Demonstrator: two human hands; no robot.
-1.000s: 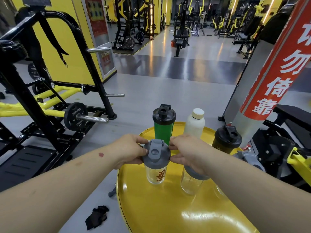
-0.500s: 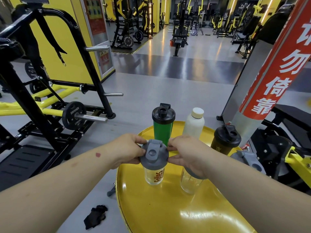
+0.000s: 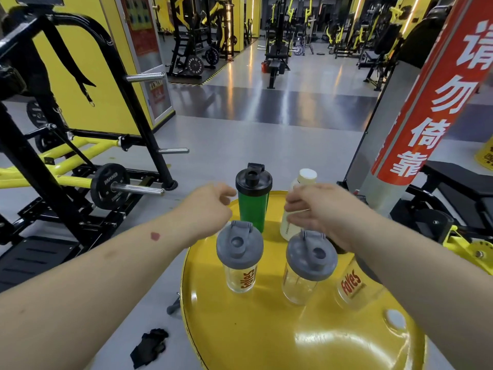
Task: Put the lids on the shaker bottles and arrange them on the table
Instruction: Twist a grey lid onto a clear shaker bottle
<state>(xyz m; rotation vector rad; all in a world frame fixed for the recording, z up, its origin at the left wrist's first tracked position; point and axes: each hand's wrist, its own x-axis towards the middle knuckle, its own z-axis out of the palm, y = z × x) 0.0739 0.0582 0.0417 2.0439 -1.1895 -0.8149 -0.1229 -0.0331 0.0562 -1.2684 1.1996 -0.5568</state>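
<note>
Two clear shaker bottles with grey lids stand side by side on the round yellow table: the left one and the right one. A third clear bottle with red lettering stands further right, its top hidden by my right forearm. Behind them are a green shaker with a black lid and a white bottle. My left hand hovers loosely curled beside the green shaker, holding nothing. My right hand is in front of the white bottle with fingers spread.
A weight machine with a plate-loaded bar stands to the left. A silver column with a red sign and a black bench are at the right. A black glove lies on the grey floor.
Both hands have let go of the left grey lid and moved up and apart toward the back bottles. The right clear bottle's grey lid is uncovered.
</note>
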